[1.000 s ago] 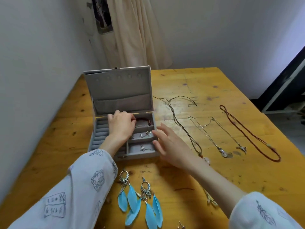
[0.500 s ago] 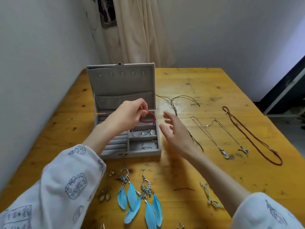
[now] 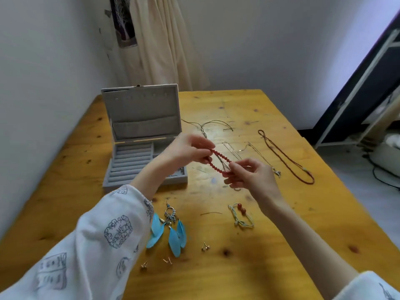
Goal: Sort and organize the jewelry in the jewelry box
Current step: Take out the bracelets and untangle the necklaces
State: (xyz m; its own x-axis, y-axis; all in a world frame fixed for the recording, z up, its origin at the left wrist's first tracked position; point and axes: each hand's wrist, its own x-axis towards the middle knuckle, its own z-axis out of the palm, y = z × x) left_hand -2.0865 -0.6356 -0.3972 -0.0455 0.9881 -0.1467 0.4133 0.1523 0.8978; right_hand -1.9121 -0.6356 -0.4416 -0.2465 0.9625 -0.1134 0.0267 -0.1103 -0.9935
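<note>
- Head view: the left hand (image 3: 190, 150) and the right hand (image 3: 249, 176) hold a red bead bracelet (image 3: 216, 162) up in the air between them, above the table (image 3: 281, 224).
- The left hand's grip is closed on one end of the bracelet, with fingers and thumb pinching the beads.
- The right hand's grip is closed on the other end, pinching it too.
- The gray jewelry box (image 3: 138, 135) sits open on the table, just left of the hands, with its lid standing up.
- Blue feather earrings (image 3: 171, 228) lie near the left sleeve.
- A small cord bracelet with two red beads (image 3: 240, 214) lies under the right wrist.
- A long dark red necklace (image 3: 287, 159) lies off to the right, well apart from the box.
- Thin silver chains (image 3: 253, 154) and a dark cord (image 3: 207, 126) lie behind the hands.
- Tiny gold studs (image 3: 205, 247) lie near the front edge.
</note>
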